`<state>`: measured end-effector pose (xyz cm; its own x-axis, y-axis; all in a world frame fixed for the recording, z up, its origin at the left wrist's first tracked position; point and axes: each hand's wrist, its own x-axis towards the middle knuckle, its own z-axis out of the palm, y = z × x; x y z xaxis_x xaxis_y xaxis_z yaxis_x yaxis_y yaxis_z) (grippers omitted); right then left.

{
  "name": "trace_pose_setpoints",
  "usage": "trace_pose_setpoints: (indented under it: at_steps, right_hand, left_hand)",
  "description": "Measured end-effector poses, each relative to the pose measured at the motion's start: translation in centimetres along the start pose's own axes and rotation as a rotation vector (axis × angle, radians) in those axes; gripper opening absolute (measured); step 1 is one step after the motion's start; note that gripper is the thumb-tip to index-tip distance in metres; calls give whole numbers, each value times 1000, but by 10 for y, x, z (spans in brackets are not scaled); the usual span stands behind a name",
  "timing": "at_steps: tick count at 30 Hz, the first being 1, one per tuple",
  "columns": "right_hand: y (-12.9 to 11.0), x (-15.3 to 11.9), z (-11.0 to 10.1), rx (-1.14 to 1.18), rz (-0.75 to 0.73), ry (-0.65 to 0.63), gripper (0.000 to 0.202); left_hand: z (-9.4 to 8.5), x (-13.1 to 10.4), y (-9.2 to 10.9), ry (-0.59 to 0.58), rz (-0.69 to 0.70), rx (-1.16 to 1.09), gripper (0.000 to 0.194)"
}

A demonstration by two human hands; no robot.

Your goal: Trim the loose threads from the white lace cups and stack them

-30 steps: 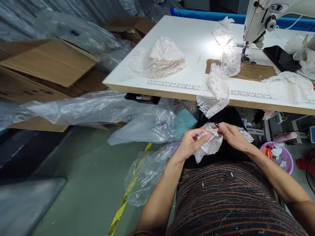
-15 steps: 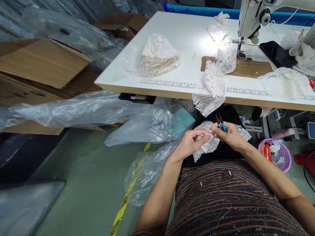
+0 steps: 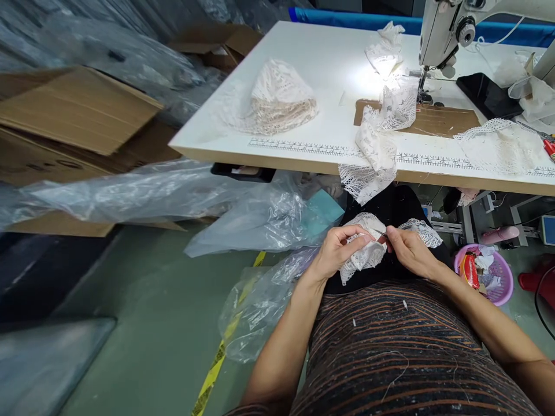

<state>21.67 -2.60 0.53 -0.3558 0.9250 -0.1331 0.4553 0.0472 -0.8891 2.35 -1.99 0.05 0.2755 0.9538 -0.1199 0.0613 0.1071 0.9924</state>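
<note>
White lace fabric (image 3: 362,263) lies over my lap, pinched between the thumb and fingers of my left hand (image 3: 340,251). My right hand (image 3: 410,248) is closed around the small thread snips (image 3: 381,233), whose blades point left to the lace beside my left fingertips; the blue handles are hidden in the hand. Another lace piece (image 3: 375,150) hangs over the table's front edge and runs back beside the sewing machine (image 3: 437,40). A lace pile (image 3: 281,98) sits on the table's left part.
The white table (image 3: 329,52) spans the space ahead, bearing a black phone (image 3: 489,95) and a lace piece (image 3: 503,144) at right. Below are a pink basket (image 3: 505,280) and plastic sheeting (image 3: 243,225). Cardboard boxes (image 3: 82,110) stand at left.
My right hand has turned, bringing the snips from upright to pointing left at the lace, with their blue handles now covered. My left hand still pinches the lace.
</note>
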Motion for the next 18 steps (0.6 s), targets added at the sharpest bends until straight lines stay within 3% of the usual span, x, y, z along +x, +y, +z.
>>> trace_pose_setpoints:
  at_steps: [5,9,13,18]
  right_hand:
    - [-4,4,5,-118,-75,-17,66]
    - [-1,7,8,-167,-22,63,55]
    - [2,14,3,-28,-31,183,56]
    - [-5,43,1,174,-87,390,47]
  left_hand:
    - [1,1,0,-22,18,55,27]
    - [0,2,-3,-13,0,77,31]
    - [-4,7,-5,18,-49,32,34]
    - [-9,11,-2,63,-11,54,40]
